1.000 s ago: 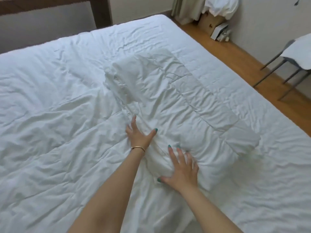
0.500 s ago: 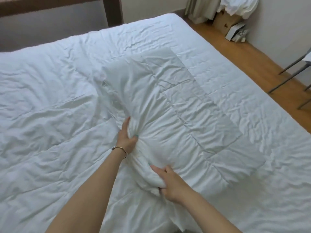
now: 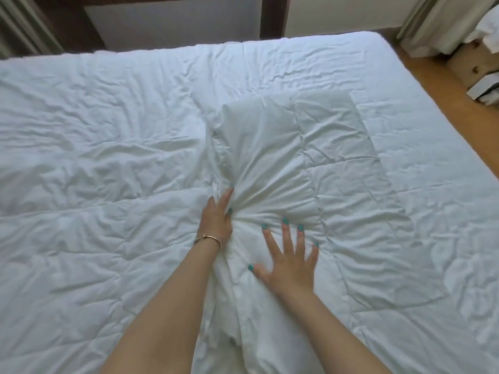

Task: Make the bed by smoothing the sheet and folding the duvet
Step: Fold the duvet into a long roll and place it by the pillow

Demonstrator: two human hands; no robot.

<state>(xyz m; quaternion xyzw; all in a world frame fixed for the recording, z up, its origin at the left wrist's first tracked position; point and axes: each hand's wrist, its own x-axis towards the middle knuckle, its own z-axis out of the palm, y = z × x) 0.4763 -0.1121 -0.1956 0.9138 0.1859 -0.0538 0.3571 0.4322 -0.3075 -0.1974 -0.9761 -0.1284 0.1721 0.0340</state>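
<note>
Two hands were on the folded duvet (image 3: 310,168) near the middle of the bed (image 3: 81,130), and from my remote seat I could see both plainly. My left hand (image 3: 217,221) sat at the duvet's left edge with fingers and thumb curled into the cloth, gripping a bunch of it so that creases fanned out from the grip. A thin gold bracelet (image 3: 208,238) circled that wrist. My right hand (image 3: 290,261) lay just beside it to the right, flat on the duvet, fingers straight and spread wide, pressing down with teal nails showing. The hands were close but not touching.

The duvet formed a long folded strip running from the near edge of the bed toward its far right corner, puffed up beyond my left hand. White wrinkled bedding lay under it across the whole bed. At the far edge stood a dark wooden frame (image 3: 272,14). Off the right side was wooden floor (image 3: 445,85), with a curtain (image 3: 432,22) and a cardboard box (image 3: 475,66) by the far right corner.
</note>
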